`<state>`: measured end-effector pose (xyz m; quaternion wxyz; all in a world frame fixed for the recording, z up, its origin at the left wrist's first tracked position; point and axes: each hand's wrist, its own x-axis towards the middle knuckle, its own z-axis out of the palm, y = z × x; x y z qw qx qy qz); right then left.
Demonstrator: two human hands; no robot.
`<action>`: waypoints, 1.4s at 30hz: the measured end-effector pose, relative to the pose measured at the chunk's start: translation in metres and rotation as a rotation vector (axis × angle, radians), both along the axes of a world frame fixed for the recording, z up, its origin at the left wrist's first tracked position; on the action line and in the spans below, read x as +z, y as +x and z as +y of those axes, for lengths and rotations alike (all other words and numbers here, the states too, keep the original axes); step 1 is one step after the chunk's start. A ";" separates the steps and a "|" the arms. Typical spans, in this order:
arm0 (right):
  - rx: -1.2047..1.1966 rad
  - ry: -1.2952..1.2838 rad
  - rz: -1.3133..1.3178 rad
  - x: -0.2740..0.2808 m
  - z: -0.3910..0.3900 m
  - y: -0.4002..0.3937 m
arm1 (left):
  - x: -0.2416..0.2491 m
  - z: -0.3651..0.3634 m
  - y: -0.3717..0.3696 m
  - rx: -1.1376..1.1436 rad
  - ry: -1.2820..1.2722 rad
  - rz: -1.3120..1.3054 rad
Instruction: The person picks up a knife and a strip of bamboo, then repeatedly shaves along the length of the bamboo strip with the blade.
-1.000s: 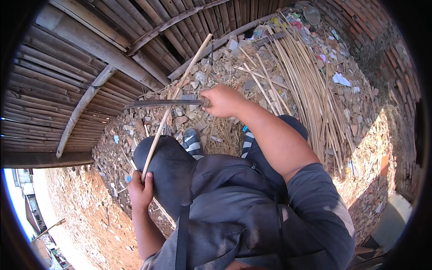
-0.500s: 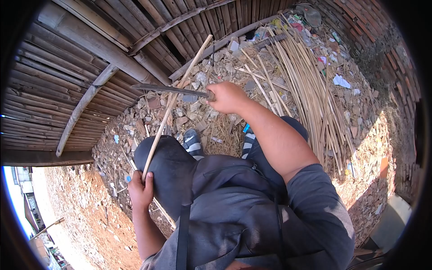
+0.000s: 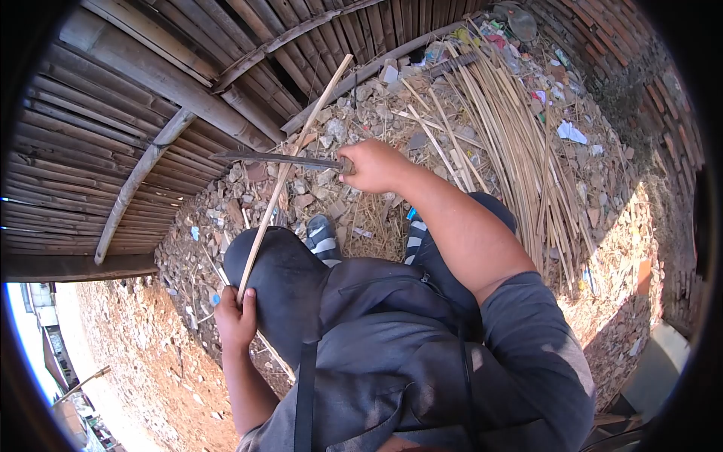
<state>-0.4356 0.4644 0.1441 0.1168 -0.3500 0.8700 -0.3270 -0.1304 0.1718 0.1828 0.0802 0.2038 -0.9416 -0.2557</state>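
Note:
My left hand (image 3: 237, 313) is closed around the lower end of a long, pale bamboo strip (image 3: 263, 222), beside my knee. The strip slants up and away past the knee, its far end near the bamboo wall. In my right hand (image 3: 373, 166), wrapped round its handle, is a machete (image 3: 290, 159) with a dark blade pointing left. The blade crosses the strip about midway along its length in this view. A blue band shows on a finger of my left hand.
A bundle of long bamboo strips (image 3: 520, 151) lies on the rubble at right. A bamboo wall (image 3: 98, 143) rises at left, a brick wall (image 3: 602, 38) at right. Scattered litter, including white paper (image 3: 571, 132), lies among stones. My sandalled feet (image 3: 322, 239) rest on the ground.
My right hand and the machete have shifted slightly left, the blade reaching a little further past the strip. My left hand stays in place on the strip.

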 end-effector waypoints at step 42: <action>-0.017 0.070 -0.102 0.003 0.000 0.001 | -0.003 -0.002 0.000 -0.002 0.002 0.022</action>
